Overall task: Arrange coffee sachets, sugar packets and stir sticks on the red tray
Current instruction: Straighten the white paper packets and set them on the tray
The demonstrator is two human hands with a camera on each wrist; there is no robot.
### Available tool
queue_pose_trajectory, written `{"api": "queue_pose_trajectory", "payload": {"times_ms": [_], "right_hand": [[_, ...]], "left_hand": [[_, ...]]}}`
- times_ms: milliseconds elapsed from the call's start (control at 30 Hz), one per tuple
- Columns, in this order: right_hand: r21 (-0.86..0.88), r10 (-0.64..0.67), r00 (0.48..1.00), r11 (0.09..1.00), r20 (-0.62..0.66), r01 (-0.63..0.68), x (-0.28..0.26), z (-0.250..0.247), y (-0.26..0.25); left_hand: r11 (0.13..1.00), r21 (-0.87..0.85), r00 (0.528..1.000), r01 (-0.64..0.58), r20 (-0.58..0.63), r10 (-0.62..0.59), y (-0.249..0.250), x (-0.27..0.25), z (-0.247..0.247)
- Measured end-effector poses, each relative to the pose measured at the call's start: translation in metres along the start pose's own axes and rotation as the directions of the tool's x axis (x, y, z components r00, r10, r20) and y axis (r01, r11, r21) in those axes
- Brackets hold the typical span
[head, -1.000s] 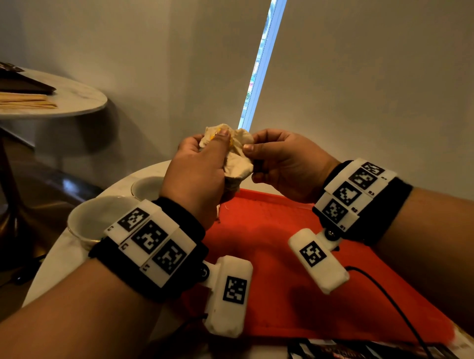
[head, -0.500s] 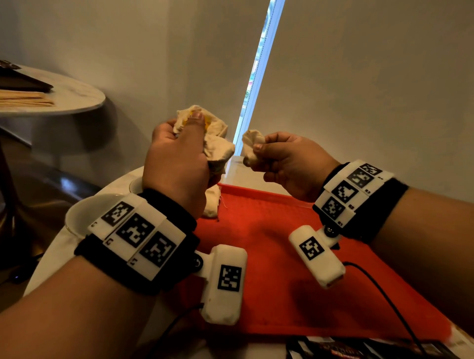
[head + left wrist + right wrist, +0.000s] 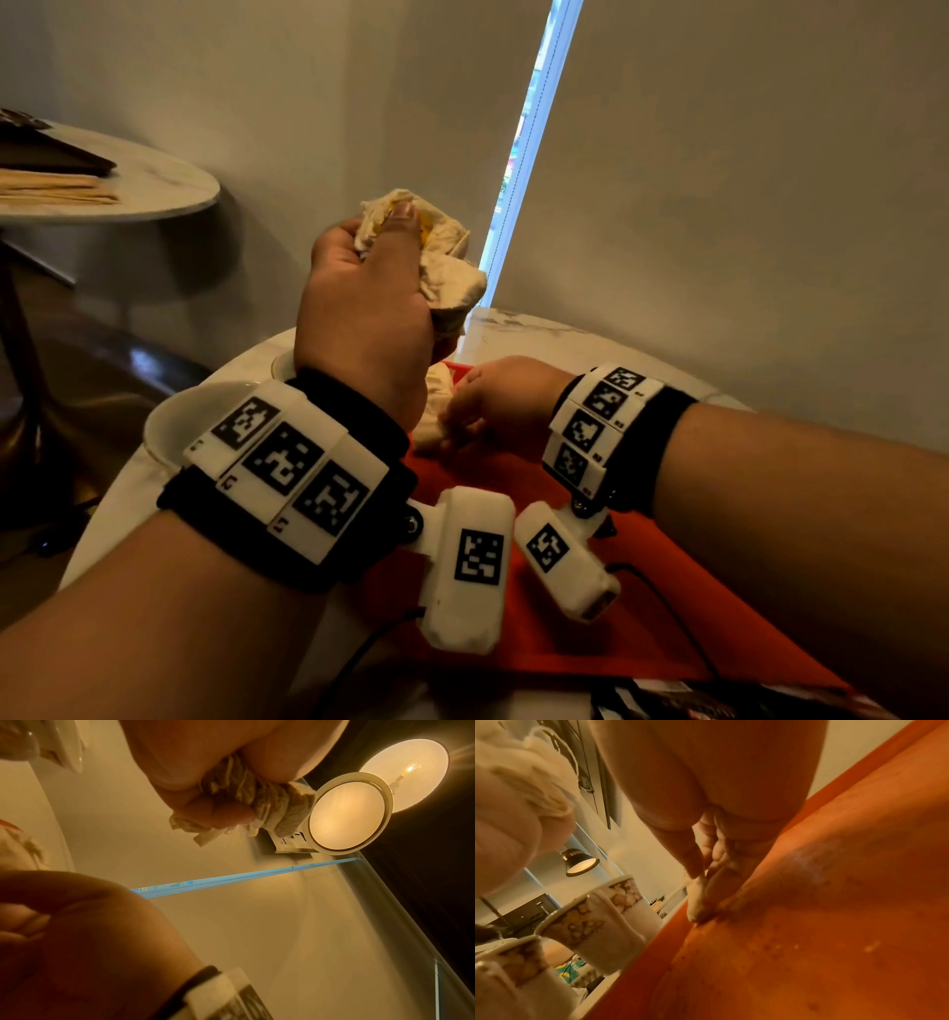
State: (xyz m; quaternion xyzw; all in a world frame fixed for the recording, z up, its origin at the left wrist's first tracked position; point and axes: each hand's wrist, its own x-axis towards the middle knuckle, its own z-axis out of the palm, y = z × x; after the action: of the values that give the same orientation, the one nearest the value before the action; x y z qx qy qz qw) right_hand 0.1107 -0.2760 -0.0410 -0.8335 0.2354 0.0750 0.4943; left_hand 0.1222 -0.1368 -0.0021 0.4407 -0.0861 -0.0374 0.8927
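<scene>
My left hand is raised above the table and grips a crumpled bundle of cream packets with a yellow patch; the left wrist view shows its fingers curled round the bundle. Lower down, my right hand pinches one small cream packet at the far left corner of the red tray. In the right wrist view the thumb and fingers hold that packet with its tip touching the tray.
Two white cups with patterned rims stand left of the tray on the round marble table. A second round table at far left carries wooden stir sticks. Dark printed packets lie at the front edge.
The hands have parted. My right hand pulled one small packet off the bundle and lowered it to the tray's far corner. My left hand lifted the bundle up and to the left.
</scene>
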Motion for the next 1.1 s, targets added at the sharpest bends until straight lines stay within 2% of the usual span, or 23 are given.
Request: {"api": "queue_pose_trajectory", "payload": {"times_ms": [267,367,400,467,533,600,633,700,967,1033,1100], "right_hand": [[0.107,0.050,0.998,0.993,-0.024,-0.048,0.003,0.003,-0.006],[-0.045,-0.067,0.991,0.997,-0.115,0.062,0.003,-0.006,-0.008],[-0.021,-0.108,0.987,0.994,-0.118,0.106,0.001,-0.008,-0.009],[0.100,-0.127,0.990,0.986,-0.068,0.134,-0.003,-0.008,-0.012],[0.167,-0.104,0.993,0.981,0.051,0.094,-0.008,-0.004,-0.013],[0.149,-0.081,0.986,0.987,0.148,0.059,-0.009,0.001,-0.010],[0.110,-0.077,0.986,0.992,0.150,0.060,-0.008,0.002,-0.009],[0.046,-0.080,0.989,0.996,0.121,0.075,-0.005,0.005,-0.008],[0.029,-0.083,0.989,0.996,0.125,0.080,-0.006,0.003,-0.010],[0.026,-0.118,0.990,0.993,0.076,0.117,-0.008,-0.004,-0.013],[0.048,-0.178,0.983,0.983,-0.032,0.180,-0.010,-0.016,-0.018]], "left_hand": [[1.000,0.008,1.000,0.022,0.007,-0.022,0.002,-0.002,0.002],[1.000,0.014,1.000,0.013,0.002,-0.013,0.002,-0.002,0.002],[1.000,0.012,1.000,0.015,0.002,-0.015,0.003,-0.003,0.002],[1.000,0.003,1.000,0.012,-0.003,-0.012,0.003,-0.003,0.002],[1.000,0.000,1.000,0.002,0.001,-0.002,0.003,-0.004,0.001],[1.000,0.013,1.000,0.001,0.007,-0.001,0.003,-0.005,0.002],[1.000,0.015,1.000,0.002,0.008,-0.002,0.002,-0.004,0.001],[1.000,0.013,1.000,0.003,0.007,-0.003,0.002,-0.004,0.000],[1.000,0.011,0.999,0.016,0.030,-0.017,0.001,-0.004,0.001],[1.000,0.017,0.999,0.016,0.052,-0.017,0.000,-0.005,0.002],[1.000,0.010,0.996,0.028,0.079,-0.028,-0.001,-0.006,0.003]]}}
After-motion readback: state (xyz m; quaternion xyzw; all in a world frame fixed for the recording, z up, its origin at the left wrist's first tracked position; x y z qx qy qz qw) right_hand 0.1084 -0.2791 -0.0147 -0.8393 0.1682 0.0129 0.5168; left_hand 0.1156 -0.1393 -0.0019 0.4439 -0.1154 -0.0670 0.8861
